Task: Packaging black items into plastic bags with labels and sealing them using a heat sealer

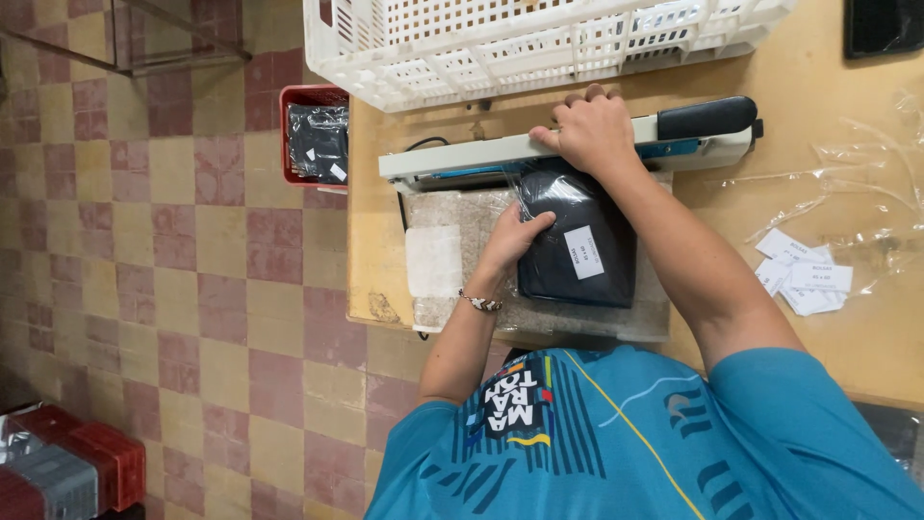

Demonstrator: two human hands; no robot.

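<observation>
From the head camera, the right hand [595,130] lies on top of the long sealer bar [568,146], fingers curled together over its far edge and pressing it down. The left hand [515,239] rests flat on a black folded cloth in a clear plastic bag [577,246], fingers close together and pushing its open end under the bar. The bag lies on a speckled mat [462,217] at the front of the wooden table [866,337], just below the sealer.

The bag looks soft and light, and the plastic is thin and likely slippery. It may wrinkle or slide, so a flat palm on the cloth part, away from the white label [584,251], looks like the best place to hold it.

A big white plastic crate [500,48] stands right behind the sealer and leaves little room there. A pile of small white paper labels [804,279] and some empty clear bags [866,164] lie to the right, well apart. A red bin with more bagged black cloth [318,140] sits on the tiled floor beside the table. More red crates [87,462] stand further off
</observation>
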